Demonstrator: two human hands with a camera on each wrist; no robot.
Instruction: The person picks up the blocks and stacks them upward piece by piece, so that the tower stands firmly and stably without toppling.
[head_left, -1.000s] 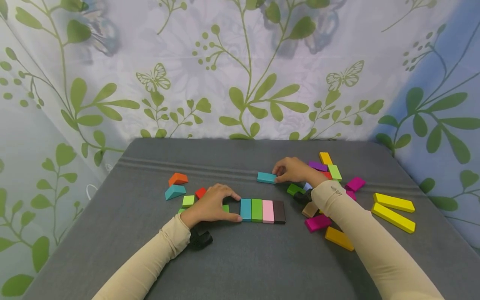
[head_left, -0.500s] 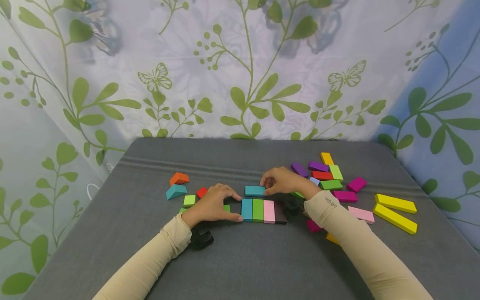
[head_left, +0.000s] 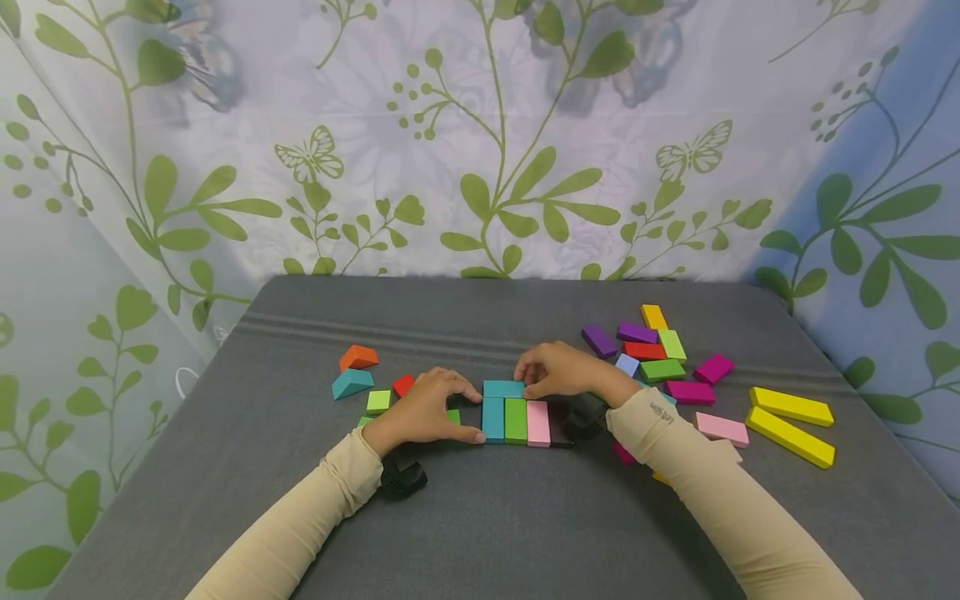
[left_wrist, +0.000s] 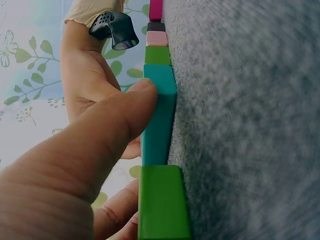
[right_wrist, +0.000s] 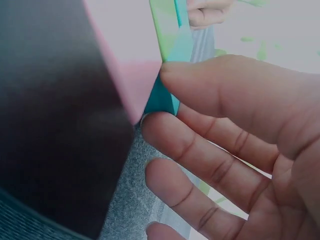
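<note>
My right hand (head_left: 558, 371) pinches one end of a teal block (head_left: 502, 388) between thumb and fingers. That block lies crosswise along the far ends of a side-by-side row: a second teal block (head_left: 492, 419), a green block (head_left: 515, 421), a pink block (head_left: 537, 423) and a dark brown block (right_wrist: 55, 110), which the right wrist partly covers in the head view. At the row's left end is my left hand (head_left: 427, 410), thumb and forefinger spread apart. In the left wrist view its thumb (left_wrist: 142, 95) rests against teal; a green block (left_wrist: 162, 200) sits close by.
An orange block (head_left: 358, 357), a teal triangular block (head_left: 352, 383) and a lime block (head_left: 378, 402) lie at the left. Several mixed blocks, among them a purple block (head_left: 598, 341) and a magenta block (head_left: 691, 392), lie right of the row, with long yellow blocks (head_left: 791, 406) farther right.
My right hand has brought the teal block leftward and nearer, from beyond the row to against its far ends. The left hand has stayed at the row's left end.
</note>
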